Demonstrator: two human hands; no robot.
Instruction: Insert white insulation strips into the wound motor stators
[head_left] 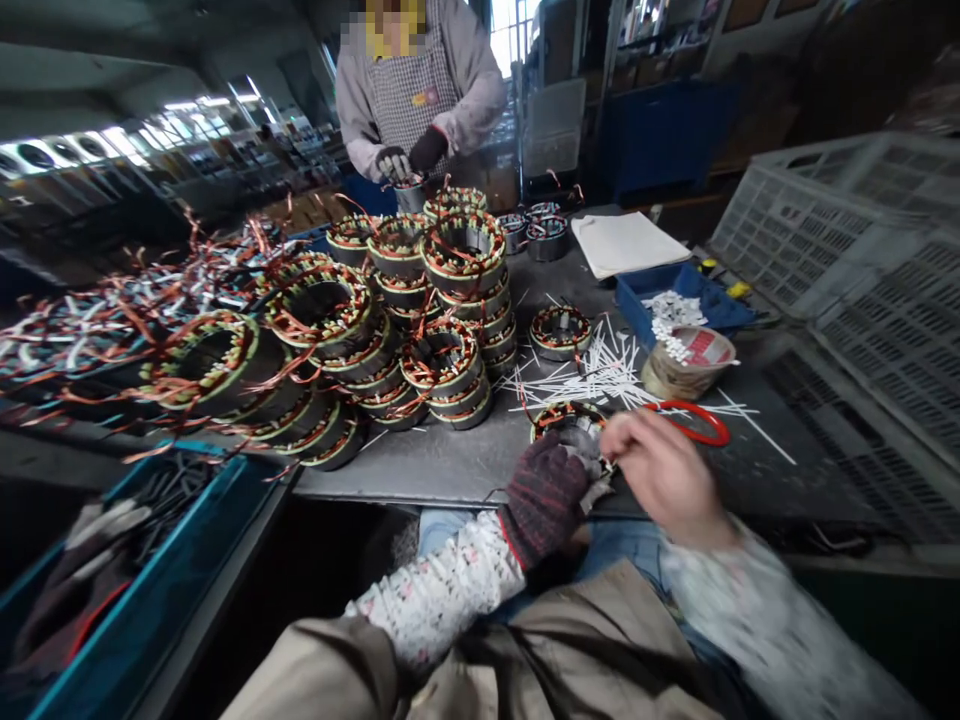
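A motor stator (562,412) wound with copper wire lies at the table's front edge, partly covered by my hands. My left hand (546,492), in a dark knitted glove, is closed around its near side. At the stator's right rim, my bare right hand (671,478) has its fingers pinched together; what they hold is too small and blurred to make out. Just beyond my right hand lies a red-handled tool (697,424). Thin white sleeves (600,368) are scattered behind the stator, near another single stator (560,332).
Stacked stators (442,360) fill the table's left and middle. A tape roll (694,362) and a blue tray (637,305) with small white pieces stand right, before white plastic crates (847,220). A blue bin (157,600) is lower left. A co-worker (420,90) handles a stator opposite.
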